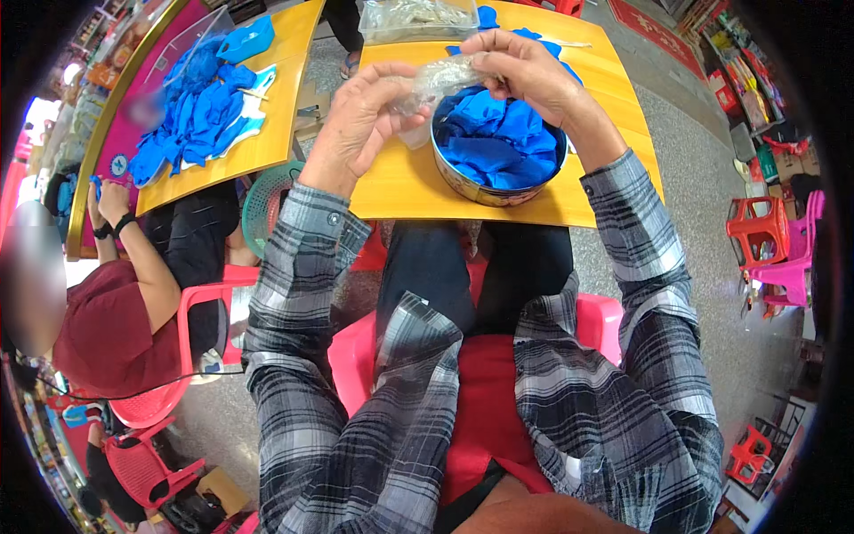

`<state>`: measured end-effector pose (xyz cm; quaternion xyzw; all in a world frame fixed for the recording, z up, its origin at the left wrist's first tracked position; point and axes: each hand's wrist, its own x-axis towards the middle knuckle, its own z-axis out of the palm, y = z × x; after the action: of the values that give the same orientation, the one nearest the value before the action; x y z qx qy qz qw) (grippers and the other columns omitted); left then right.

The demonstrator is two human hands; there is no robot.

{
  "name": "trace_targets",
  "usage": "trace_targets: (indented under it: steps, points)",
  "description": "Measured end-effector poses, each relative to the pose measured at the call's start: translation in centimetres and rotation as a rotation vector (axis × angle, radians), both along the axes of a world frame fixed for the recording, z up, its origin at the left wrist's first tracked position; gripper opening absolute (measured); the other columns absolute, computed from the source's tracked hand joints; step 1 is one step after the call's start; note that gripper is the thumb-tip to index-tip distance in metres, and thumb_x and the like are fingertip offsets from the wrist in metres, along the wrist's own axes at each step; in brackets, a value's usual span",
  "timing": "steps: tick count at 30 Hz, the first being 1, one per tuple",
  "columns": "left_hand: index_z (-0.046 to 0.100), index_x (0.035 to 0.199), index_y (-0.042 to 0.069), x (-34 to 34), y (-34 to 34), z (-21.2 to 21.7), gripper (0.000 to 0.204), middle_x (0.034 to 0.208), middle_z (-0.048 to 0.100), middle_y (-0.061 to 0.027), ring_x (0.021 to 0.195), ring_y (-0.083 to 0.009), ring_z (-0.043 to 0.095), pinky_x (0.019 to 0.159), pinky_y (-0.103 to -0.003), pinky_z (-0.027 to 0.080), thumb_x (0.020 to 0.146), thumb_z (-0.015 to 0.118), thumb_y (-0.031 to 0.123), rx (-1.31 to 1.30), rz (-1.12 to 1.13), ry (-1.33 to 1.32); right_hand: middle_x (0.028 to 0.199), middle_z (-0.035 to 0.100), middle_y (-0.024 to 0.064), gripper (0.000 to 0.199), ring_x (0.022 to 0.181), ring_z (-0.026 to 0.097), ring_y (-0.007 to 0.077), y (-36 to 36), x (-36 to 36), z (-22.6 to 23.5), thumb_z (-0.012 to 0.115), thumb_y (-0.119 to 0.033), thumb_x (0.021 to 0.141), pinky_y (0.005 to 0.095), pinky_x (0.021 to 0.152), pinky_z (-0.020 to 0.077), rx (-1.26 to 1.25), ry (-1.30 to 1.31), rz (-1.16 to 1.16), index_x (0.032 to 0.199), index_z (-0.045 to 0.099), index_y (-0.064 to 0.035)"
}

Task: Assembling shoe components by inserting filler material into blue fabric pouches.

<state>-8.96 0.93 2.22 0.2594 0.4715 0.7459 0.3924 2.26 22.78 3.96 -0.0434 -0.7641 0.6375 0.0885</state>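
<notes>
A crumpled clear plastic bag [438,82] is stretched between my hands above the far-left rim of a round tin. Gripping its left end is my left hand [366,111], with fingers curled round the plastic. My right hand [532,76] pinches the other end between thumb and fingers. Below them the round tin [485,191], printed on its side, stands on the yellow table [391,191]. Blue folded pieces of thin fabric or film [498,133] fill it. I cannot make out whether the bag contains anything.
A clear plastic box [418,22] and more blue pieces [534,37] lie at the table's far side. At left, another person [116,329] sits by a second yellow table [276,111] heaped with blue pieces [200,120]. Stools [756,231] stand at right.
</notes>
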Motion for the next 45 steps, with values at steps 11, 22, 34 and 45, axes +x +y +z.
trace_targets:
  steps: [11,22,34,45]
  points:
    - [0.060,0.102,-0.001,1.1,6.8,10.5,0.018,0.085,0.064,-0.0078,0.070,-0.0131,0.063,0.062,-0.024,0.054,0.086,0.056,0.005,-0.137,-0.107,0.493,0.113,0.058,0.0173,0.046,0.102,0.057,0.0275,1.0,-1.1,-3.6,0.053,-0.038,0.095,0.0403,0.090,0.0483,-1.283,0.274,0.266,0.122,0.050,0.0000]
    - [0.059,0.103,-0.005,4.4,7.8,8.3,0.021,0.080,0.062,-0.0052,0.064,-0.0084,0.059,0.059,-0.022,0.050,0.086,0.050,0.004,-0.073,-0.061,0.902,0.117,0.059,0.0204,0.035,0.103,0.059,0.0374,0.2,2.0,-0.4,0.055,-0.023,0.095,0.0535,0.092,0.0484,-1.413,0.218,-0.059,0.120,0.050,0.0008]
    - [0.060,0.122,0.006,8.5,8.6,3.0,0.038,0.097,0.068,-0.0133,0.087,-0.0201,0.068,0.076,-0.030,0.053,0.086,0.047,0.001,-0.093,-0.166,1.176,0.098,0.064,0.0140,0.038,0.085,0.063,0.0271,6.7,4.1,-4.4,0.049,-0.037,0.097,0.0420,0.074,0.0561,-1.420,0.398,-0.354,0.107,0.057,-0.0017]
    - [0.062,0.092,0.004,6.2,12.3,-3.4,0.026,0.090,0.067,-0.0196,0.086,-0.0382,0.064,0.076,-0.047,0.049,0.083,0.060,0.028,-0.437,0.003,1.332,0.072,0.059,0.0041,0.033,0.055,0.052,0.0113,9.0,11.7,-3.5,0.050,-0.033,0.097,0.0201,0.043,0.0435,-0.945,-0.025,-0.197,0.104,0.058,-0.0013]
